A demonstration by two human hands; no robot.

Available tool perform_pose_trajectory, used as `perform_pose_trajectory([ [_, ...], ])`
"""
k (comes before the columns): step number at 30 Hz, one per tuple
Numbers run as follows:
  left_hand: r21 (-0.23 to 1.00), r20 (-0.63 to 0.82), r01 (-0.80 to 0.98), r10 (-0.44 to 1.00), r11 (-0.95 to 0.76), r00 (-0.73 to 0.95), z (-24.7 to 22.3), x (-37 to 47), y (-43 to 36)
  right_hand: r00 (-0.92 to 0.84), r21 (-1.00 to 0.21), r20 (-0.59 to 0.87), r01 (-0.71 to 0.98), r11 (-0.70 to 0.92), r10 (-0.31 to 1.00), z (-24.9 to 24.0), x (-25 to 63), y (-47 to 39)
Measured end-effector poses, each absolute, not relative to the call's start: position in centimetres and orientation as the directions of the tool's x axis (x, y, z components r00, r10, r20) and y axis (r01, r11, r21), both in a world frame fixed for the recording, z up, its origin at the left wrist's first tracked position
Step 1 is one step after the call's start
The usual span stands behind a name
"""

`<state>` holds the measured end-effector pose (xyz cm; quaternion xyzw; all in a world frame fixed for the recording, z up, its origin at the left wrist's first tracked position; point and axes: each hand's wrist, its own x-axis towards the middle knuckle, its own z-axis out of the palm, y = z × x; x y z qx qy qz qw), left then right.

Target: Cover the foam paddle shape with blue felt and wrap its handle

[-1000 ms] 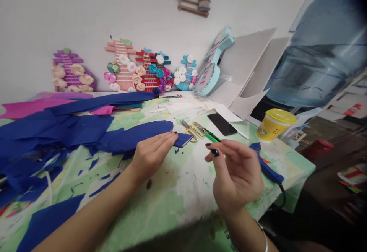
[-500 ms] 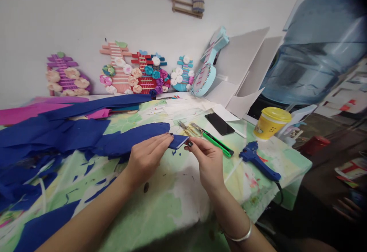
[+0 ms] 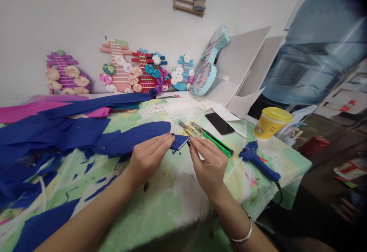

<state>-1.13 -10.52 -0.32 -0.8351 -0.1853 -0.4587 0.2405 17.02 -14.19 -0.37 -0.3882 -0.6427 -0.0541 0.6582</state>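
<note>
A narrow dark-blue covered piece [image 3: 180, 142] with a pale edge lies near the middle of the table. My left hand [image 3: 149, 158] is closed on its left part, fingers pressed together over it. At its right tip, my right hand [image 3: 208, 162] has its thumb and fingers pinched on the corner. Behind and left of my left hand stretches a larger blue shape [image 3: 137, 135]. Small blue scraps lie just below the piece. Gold-handled scissors [image 3: 193, 129] and a green cutter [image 3: 218, 144] rest beyond my right hand.
A black phone [image 3: 219, 124], a blue glue gun [image 3: 259, 161] and a yellow cup [image 3: 271, 123] are on the right. Blue paper [image 3: 57, 135] spreads over the left. Decorated instrument shapes [image 3: 147, 72] stand against the wall. A large water bottle [image 3: 318, 53] is at upper right.
My right hand has turned and shifted slightly right, its fingers now straighter at the corner. My left hand and the blue piece have barely moved.
</note>
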Motion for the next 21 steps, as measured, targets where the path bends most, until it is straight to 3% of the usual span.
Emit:
perform_pose_trajectory([
  [3,-0.224,0.849,0.536,0.107,-0.814,0.517,-0.3,-1.3,-10.4,0.210,-0.572,0.813,0.469,0.674,0.544,-0.3,17.3,-14.4],
  [6,-0.225,0.840,0.535,0.116,-0.814,0.529,-0.4,-1.4,-10.4,0.315,-0.785,0.619,0.266,0.559,0.720,-0.6,17.7,-14.5],
  [8,-0.226,0.842,0.534,0.113,-0.815,0.528,-0.4,-1.5,-10.4,0.333,-0.859,0.510,0.144,0.491,0.794,-0.7,17.9,-14.4],
  [13,-0.205,0.844,0.531,0.127,-0.822,0.522,-0.5,-1.3,-10.5,0.189,-0.885,0.461,0.033,0.464,0.867,-0.6,18.2,-13.8],
  [18,-0.195,0.841,0.527,0.135,-0.827,0.523,-0.5,-1.3,-10.5,0.196,-0.856,0.517,0.108,0.506,0.833,-0.3,18.0,-13.8],
  [21,-0.207,0.837,0.522,0.127,-0.828,0.532,-0.5,-1.3,-10.4,0.183,-0.867,0.495,0.049,0.495,0.849,-0.2,17.5,-14.5],
])
